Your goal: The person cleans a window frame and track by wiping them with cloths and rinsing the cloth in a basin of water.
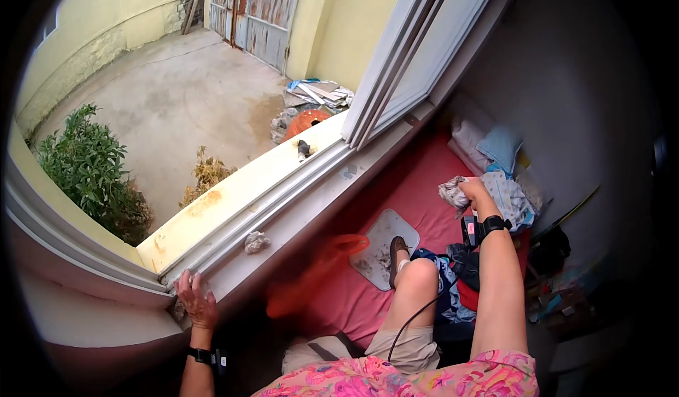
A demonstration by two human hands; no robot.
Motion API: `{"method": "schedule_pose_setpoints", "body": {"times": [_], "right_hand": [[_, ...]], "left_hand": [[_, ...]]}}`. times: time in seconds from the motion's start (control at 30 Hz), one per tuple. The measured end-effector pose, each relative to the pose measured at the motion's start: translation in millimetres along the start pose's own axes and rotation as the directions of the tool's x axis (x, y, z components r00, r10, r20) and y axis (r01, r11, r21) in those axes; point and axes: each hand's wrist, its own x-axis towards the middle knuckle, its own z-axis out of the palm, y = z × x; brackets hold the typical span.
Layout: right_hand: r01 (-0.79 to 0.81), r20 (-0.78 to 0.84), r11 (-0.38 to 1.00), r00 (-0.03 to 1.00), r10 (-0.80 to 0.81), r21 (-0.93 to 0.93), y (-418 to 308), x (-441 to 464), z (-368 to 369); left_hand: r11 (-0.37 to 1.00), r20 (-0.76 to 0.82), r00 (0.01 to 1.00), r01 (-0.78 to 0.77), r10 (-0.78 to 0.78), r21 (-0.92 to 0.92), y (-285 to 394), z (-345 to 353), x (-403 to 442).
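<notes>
My left hand (196,301) rests on the lower left corner of the window sill (283,236), its fingers apart and touching the white window track. A crumpled greyish wad (256,242) lies on the sill to the right of it. My right hand (475,190) reaches out over the red-covered bed (424,177), with its fingers closed on a crumpled whitish cloth (453,192). Beside that hand is a pile of light patterned fabric (506,195). My foot, in a brown shoe, is on a white square board (371,252) with dirt marks.
The sliding window panes (407,57) stand at the right of the opening. Dark and blue clothes (453,277) lie by my knee. A red translucent bag (311,277) is near the bed's edge. Pillows (470,142) are at the far end. Outside are a green bush (85,160) and a rusty gate.
</notes>
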Motion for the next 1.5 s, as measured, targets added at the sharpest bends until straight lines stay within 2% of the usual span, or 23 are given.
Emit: {"method": "schedule_pose_setpoints", "body": {"times": [0.07, 0.17, 0.33, 0.4, 0.43, 0.57, 0.67, 0.93, 1.0, 1.07, 1.13, 1.23, 1.5], "right_hand": [[0.044, 0.013, 0.998, 0.999, -0.044, 0.034, -0.5, 0.0, -8.5], [0.046, -0.035, 0.995, 0.998, -0.049, -0.087, -9.6, -8.7, -17.4], [0.066, -0.016, 0.996, 0.998, -0.068, -0.062, 5.7, 12.8, -19.1], [0.086, 0.063, 0.987, 0.993, -0.095, 0.133, 6.6, 8.9, -17.0], [0.085, 0.081, 0.985, 0.992, -0.098, 0.151, 7.4, 6.8, -15.6], [0.066, 0.104, 0.98, 0.991, -0.086, 0.186, 21.1, 4.8, -10.7], [0.075, 0.021, 0.98, 0.997, -0.08, 0.184, 18.4, -19.0, -6.8], [0.045, 0.125, 0.975, 0.989, -0.074, 0.217, 65.1, 5.4, 1.6], [0.043, 0.086, 0.963, 0.994, -0.068, 0.266, 58.3, -3.5, 2.6], [0.082, 0.115, 0.95, 0.986, -0.121, 0.3, 56.3, -7.5, 3.8], [0.116, 0.093, 0.903, 0.981, -0.169, 0.415, 59.0, -1.0, 2.7], [0.107, 0.157, 0.875, 0.967, -0.203, 0.472, 57.9, 6.3, 1.3], [0.184, 0.237, 0.883, 0.921, -0.307, 0.431, -6.6, -32.8, 8.5]], "left_hand": [[0.998, 0.034, 0.998, 0.044, -0.046, 0.035, 7.7, -4.5, 5.4], [0.995, 0.03, 0.994, 0.1, -0.101, 0.029, 4.0, -1.4, 1.9], [0.992, 0.002, 0.993, 0.12, -0.121, 0.046, 7.6, -1.4, 2.6], [0.992, 0.007, 0.993, 0.115, -0.115, 0.057, 7.1, -1.8, 1.4], [0.994, 0.009, 0.995, 0.099, -0.1, 0.048, 6.9, -2.1, 1.2], [0.997, 0.012, 0.997, 0.071, -0.071, 0.044, 7.1, -3.2, 2.9], [0.998, 0.016, 0.999, 0.047, -0.048, 0.048, 7.3, -4.7, 4.0], [0.996, 0.029, 0.996, 0.077, -0.079, 0.042, 6.7, -5.3, 5.1], [0.997, 0.011, 0.997, 0.075, -0.075, 0.012, 4.8, -3.1, 5.7], [0.998, -0.017, 0.998, 0.066, -0.065, 0.022, 2.2, -4.2, 6.2], [0.999, 0.018, 1.0, 0.007, -0.008, 0.047, -2.2, -3.0, 8.8], [0.999, 0.037, 0.999, -0.011, 0.009, 0.053, -3.9, -1.9, 9.3], [0.998, 0.115, 0.993, 0.004, -0.011, 0.063, 1.2, -4.7, 14.0]]}}
